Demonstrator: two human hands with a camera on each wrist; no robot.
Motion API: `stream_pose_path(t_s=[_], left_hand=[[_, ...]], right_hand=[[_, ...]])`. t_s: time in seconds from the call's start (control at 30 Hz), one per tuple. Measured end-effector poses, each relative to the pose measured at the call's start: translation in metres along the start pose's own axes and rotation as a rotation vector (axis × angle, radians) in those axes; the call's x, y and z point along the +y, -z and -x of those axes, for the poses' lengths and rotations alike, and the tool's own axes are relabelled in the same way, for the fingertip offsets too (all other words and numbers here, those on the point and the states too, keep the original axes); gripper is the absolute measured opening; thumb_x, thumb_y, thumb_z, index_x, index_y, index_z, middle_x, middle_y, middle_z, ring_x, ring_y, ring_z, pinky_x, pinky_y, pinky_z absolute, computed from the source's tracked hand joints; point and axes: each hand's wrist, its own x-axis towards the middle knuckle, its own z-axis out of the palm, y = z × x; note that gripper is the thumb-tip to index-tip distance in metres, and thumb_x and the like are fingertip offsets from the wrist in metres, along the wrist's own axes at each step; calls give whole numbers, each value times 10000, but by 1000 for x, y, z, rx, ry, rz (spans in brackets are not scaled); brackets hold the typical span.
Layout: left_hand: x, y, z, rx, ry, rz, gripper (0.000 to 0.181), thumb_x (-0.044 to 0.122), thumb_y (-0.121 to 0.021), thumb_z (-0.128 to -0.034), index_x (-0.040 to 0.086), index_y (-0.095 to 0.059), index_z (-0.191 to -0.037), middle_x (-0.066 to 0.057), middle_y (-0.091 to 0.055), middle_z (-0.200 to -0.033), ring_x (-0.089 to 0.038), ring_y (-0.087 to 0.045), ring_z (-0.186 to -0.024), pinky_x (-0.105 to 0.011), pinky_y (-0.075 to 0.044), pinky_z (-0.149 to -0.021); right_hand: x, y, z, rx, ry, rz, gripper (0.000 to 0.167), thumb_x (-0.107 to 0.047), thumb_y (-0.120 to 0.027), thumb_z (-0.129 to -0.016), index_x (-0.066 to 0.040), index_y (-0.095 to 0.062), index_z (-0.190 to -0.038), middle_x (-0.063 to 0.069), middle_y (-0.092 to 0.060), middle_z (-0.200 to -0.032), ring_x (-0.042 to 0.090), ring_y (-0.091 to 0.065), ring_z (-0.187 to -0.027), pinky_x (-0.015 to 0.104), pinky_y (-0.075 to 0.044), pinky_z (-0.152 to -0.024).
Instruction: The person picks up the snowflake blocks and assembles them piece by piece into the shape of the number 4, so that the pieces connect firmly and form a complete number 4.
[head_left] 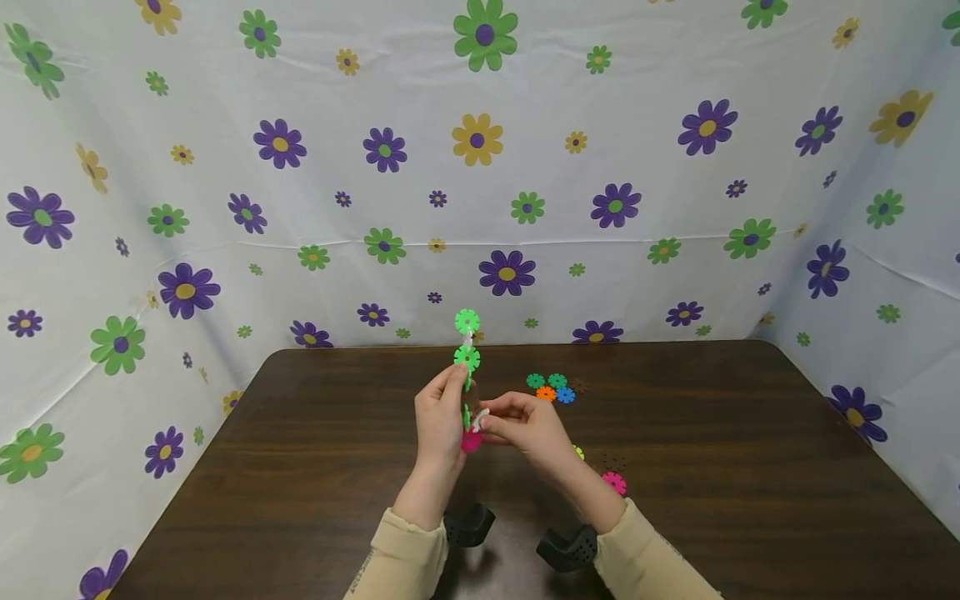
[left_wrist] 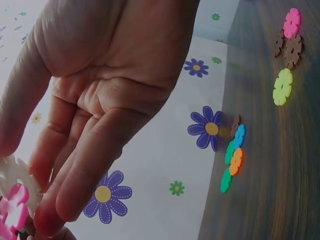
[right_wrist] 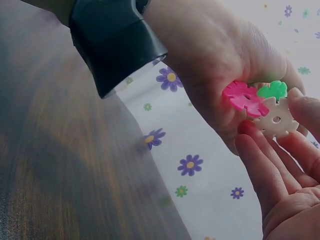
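Observation:
My left hand (head_left: 441,421) grips an upright chain of linked flower-shaped plastic discs. Above its fingertips rise a green disc (head_left: 467,358), a sliver of white and a top green disc (head_left: 467,321). More green edges and a brown piece show between the hands, with a pink disc (right_wrist: 246,98) at the chain's lower end. Between thumb and fingers my right hand (head_left: 531,429) pinches a white disc (right_wrist: 277,119), held against the pink and green discs (right_wrist: 273,90). Whether the white disc is slotted in cannot be told. The left palm partly hides the chain.
On the brown table (head_left: 337,467), right of the hands, lie green, blue and brown discs around an orange disc (head_left: 546,394). Nearer are a pink disc (head_left: 614,482), brown discs and a yellow-green disc (left_wrist: 283,87). A flowered cloth (head_left: 420,183) hangs behind.

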Motion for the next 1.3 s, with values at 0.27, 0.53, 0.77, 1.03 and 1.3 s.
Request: stream_pose_path(t_s=[0.27, 0.53, 0.77, 1.03, 1.3], left_hand=[[2, 3, 2, 19, 15, 25, 302, 205, -601, -973, 76, -647, -704, -23, -504, -599, -122, -437, -535, -230, -388, -498], [-1, 7, 7, 45, 29, 11, 306, 230, -609, -971, 65, -658, -718, -21, -509, -622, -107, -440, -542, -210, -411, -493], [-4, 5, 9, 53, 24, 14, 300, 195, -613, -965, 75, -652, -694, -13, -502, -595, -115, -428, -517, -213, -379, -472], [-5, 1, 4, 46, -18, 7, 290, 213, -620, -963, 69, -665, -715, -35, -483, -594, -123, -406, -512, -211, -356, -465], [-1, 1, 1, 50, -3, -19, 258, 229, -630, -959, 3, -708, -864, -34, -487, -617, -131, -434, -543, -217, -406, -508]], right_hand=[[0, -3, -1, -24, -12, 9, 346, -58, -725, -865, 168, -591, -1090, 268, -643, -1103, 169, -698, -854, 512, -512, -819], [3, -6, 3, -24, -17, 38, 330, -95, -742, -859, 129, -626, -1072, 163, -688, -1025, 187, -703, -855, 522, -503, -815], [3, -3, 5, -12, -19, 66, 293, -56, -745, -847, 123, -637, -1051, 176, -683, -1019, 191, -702, -826, 405, -554, -754], [-2, -1, 4, 0, 17, 91, 272, -41, -740, -847, 119, -645, -1047, 187, -681, -1053, 161, -700, -818, 476, -531, -779], [0, -4, 1, 25, 74, 152, 268, -57, -752, -839, 106, -659, -1031, 214, -674, -1099, 158, -703, -851, 393, -557, -755]])
